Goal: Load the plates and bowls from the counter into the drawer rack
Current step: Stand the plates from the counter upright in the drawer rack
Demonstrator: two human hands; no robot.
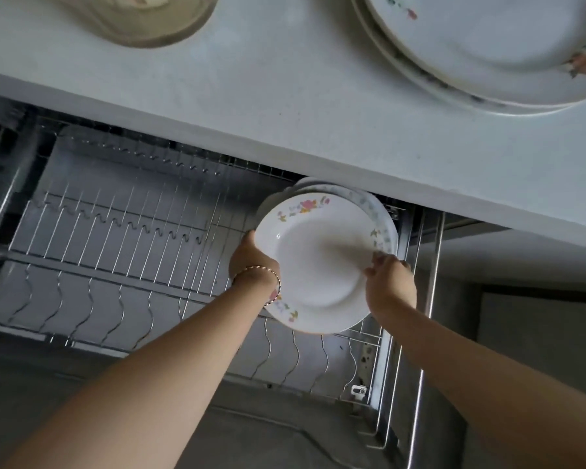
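Both hands are gripping the floral plate (318, 262): the left hand (251, 262) is curling round its rim at nine o'clock, the right hand (391, 282) is pinching it at three o'clock. The plate is hanging tilted over the drawer rack (115, 231), just before other plates (381, 216). On the counter (285, 96), a plate stack (487, 45) is sitting at one o'clock, a bowl (142, 22) at eleven.

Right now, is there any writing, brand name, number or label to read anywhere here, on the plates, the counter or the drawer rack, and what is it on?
None: no word, number, brand or sign can be read in this view.
Front plate, held by the left hand and right hand: painted flowers only.
Stacked plates on the counter: flowers only.
Drawer rack: bare wire; its small corner clip is too small to show marks.
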